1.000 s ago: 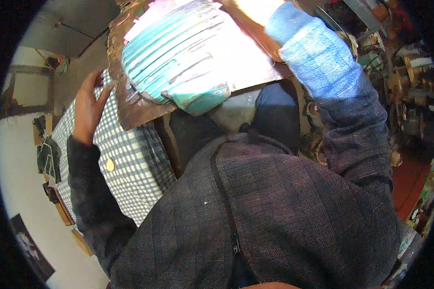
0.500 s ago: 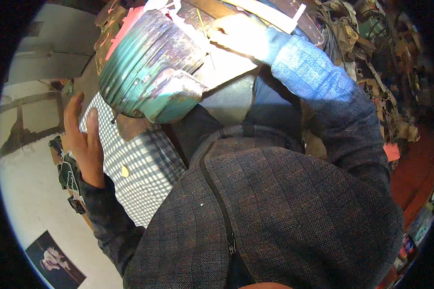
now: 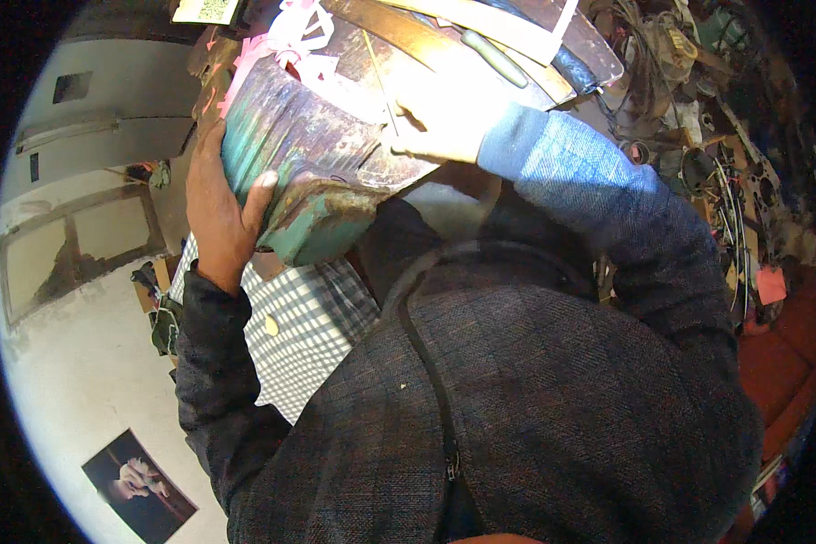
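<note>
A ribbed metal motor housing [image 3: 286, 150], with worn green paint and dark stains, lies tilted over the work surface, its box-shaped side part toward me. My left hand [image 3: 222, 204] grips its left side, thumb on the ribs and fingers around the far edge. At the housing's right end, my right hand [image 3: 444, 122] is closed, fingertips pinching a thin yellowish stick [image 3: 376, 68]. Strong light washes out that hand, so finger detail is lost. Pink and white paper strips [image 3: 295, 36] stick out at the housing's far end.
Beyond my right hand are a dark-handled tool [image 3: 494, 59] and wooden strips [image 3: 381, 27]. A checked cloth [image 3: 304, 304] hangs at my left. Tangled wires and scrap parts [image 3: 698, 136] crowd the right side. A picture [image 3: 139, 485] is on the wall at lower left.
My left hand has come in from the left and taken hold of the motor housing, which has turned a little. My right hand has moved lower along the stick, toward me.
</note>
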The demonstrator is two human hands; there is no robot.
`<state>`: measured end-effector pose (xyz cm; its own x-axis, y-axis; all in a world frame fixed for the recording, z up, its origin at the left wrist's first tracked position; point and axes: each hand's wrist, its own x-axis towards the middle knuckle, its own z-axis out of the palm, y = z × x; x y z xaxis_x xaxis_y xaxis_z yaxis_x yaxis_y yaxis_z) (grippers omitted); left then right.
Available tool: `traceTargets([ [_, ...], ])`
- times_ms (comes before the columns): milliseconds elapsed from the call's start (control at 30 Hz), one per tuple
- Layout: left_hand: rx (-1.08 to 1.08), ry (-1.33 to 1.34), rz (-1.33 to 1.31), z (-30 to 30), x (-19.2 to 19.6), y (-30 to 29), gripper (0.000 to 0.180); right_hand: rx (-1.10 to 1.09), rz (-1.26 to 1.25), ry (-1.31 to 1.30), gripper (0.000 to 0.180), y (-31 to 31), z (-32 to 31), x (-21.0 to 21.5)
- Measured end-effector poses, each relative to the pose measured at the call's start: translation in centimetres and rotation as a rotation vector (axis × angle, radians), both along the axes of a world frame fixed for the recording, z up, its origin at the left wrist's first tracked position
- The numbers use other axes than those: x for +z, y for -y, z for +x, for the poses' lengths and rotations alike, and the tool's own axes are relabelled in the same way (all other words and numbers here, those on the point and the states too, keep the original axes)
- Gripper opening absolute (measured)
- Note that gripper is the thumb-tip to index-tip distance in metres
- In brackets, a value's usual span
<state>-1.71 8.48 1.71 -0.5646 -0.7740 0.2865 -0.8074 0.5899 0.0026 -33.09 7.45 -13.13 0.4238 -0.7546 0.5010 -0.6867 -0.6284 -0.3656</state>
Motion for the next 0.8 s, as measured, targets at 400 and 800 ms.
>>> traceTargets([
  [400, 0.1, -0.318, 0.503, 4.5, 0.3, 7.9, 0.068, -0.104, -0.191, 0.019, 0.04, -0.6, 2.2, -4.4],
  [800, 0.305, -0.75, 1.008, 8.0, 0.3, 12.8, 0.045, -0.136, -0.129, 0.049, 0.036, 0.6, 2.5, -3.3],
])
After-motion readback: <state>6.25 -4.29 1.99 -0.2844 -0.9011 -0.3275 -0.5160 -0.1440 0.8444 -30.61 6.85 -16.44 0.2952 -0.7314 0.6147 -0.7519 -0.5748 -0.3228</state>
